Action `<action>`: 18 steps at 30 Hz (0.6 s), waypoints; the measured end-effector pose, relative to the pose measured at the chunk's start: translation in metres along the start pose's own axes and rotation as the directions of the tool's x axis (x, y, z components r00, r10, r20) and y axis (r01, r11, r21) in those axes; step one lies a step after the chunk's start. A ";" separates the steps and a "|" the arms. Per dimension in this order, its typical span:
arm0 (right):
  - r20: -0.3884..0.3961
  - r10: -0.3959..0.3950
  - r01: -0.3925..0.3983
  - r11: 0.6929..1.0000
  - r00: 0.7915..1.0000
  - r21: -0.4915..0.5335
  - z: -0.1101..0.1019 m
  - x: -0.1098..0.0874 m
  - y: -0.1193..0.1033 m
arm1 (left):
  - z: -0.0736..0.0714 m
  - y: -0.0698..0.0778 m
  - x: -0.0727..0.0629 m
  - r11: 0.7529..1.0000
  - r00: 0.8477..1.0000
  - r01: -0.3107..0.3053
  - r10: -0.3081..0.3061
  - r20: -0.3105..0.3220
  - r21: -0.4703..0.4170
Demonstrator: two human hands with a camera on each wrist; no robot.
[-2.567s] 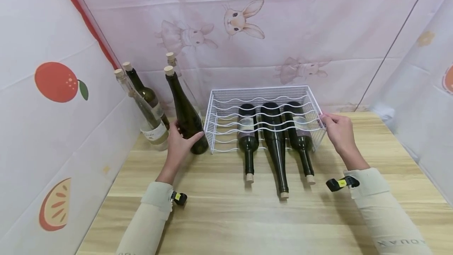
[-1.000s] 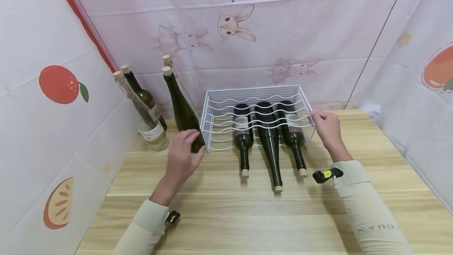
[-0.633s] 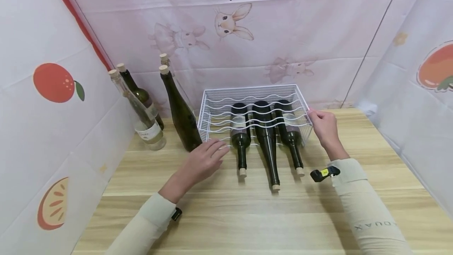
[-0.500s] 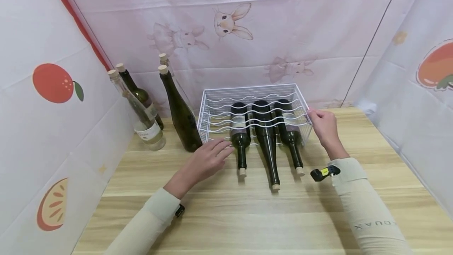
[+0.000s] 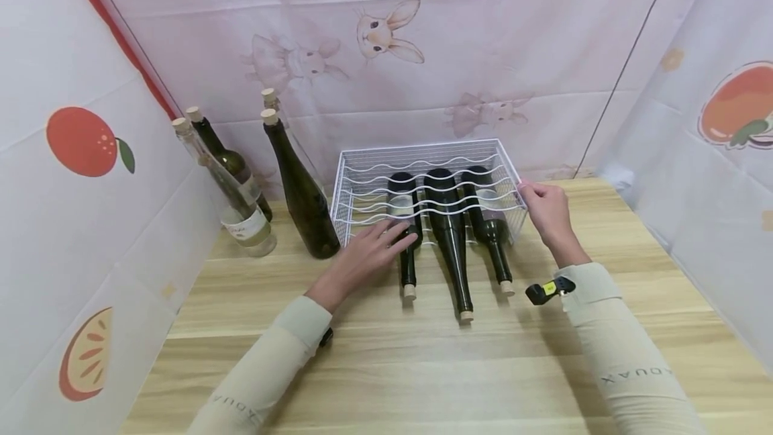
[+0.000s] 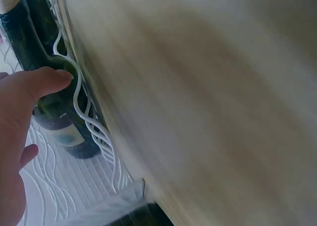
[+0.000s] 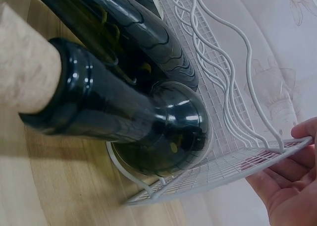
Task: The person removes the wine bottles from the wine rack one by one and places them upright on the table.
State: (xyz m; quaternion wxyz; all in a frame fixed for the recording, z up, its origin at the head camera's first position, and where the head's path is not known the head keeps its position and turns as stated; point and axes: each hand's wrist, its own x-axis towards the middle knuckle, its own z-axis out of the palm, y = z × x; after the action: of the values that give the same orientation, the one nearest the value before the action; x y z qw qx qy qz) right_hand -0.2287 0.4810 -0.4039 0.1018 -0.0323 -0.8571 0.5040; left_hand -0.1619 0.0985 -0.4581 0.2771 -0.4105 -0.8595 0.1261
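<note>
A white wire wine rack [image 5: 362, 158] holds three dark green corked bottles on their sides, necks toward me. My left hand [image 5: 362, 255] reaches over the shoulder of the left bottle [image 5: 408, 266], fingers loosely extended. In the left wrist view, its thumb [image 6: 49, 82] overlaps that bottle [image 6: 22, 35]. At the rack's right end, my right hand [image 5: 548, 215] grips the side frame between thumb and fingers, as the right wrist view shows the hand [image 7: 297, 186] at the wire edge. Beside it lie the middle bottle [image 5: 449, 237] and right bottle [image 5: 496, 247].
Left of the rack stands a tall dark green bottle [image 5: 302, 200], partly covering a clear bottle [image 5: 298, 146]. Farther left stand a labelled clear bottle [image 5: 244, 225] and a dark bottle [image 5: 226, 158]. Printed cloth walls [image 5: 459, 25] enclose the wooden table [image 5: 435, 381] behind and at both sides.
My left hand has let go of the tall standing bottle and moved right to the rack's left bottle. That tall bottle still stands there. The right hand keeps its grip on the rack.
</note>
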 end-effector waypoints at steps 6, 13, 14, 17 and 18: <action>0.019 -0.006 0.006 1.000 1.000 0.002 -0.001 -0.001 -0.001 | 0.011 0.001 0.019 1.000 0.994 0.009 -0.010 -0.106 -0.010; 0.012 -0.014 0.014 1.000 1.000 0.006 -0.001 -0.001 0.000 | 0.015 0.006 0.030 0.999 0.999 0.046 -0.046 0.005 0.009; 0.012 -0.016 0.016 1.000 1.000 0.005 -0.001 -0.001 0.001 | 0.015 0.006 0.031 0.999 0.998 0.049 -0.049 0.029 0.018; 0.011 -0.024 0.024 1.000 1.000 0.005 -0.001 0.002 0.003 | 0.016 0.007 0.033 0.997 0.995 0.051 -0.055 0.077 0.055; 0.010 -0.026 0.026 1.000 1.000 0.006 -0.002 0.002 0.003 | 0.016 0.007 0.034 0.997 0.995 0.051 -0.056 0.084 0.064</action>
State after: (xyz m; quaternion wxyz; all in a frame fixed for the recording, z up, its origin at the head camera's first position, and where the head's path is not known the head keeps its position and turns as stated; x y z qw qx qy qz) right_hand -0.2309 0.4845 -0.4058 0.1039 -0.0184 -0.8564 0.5054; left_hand -0.1844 0.1295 -0.4616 0.2561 -0.3726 -0.8770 0.1627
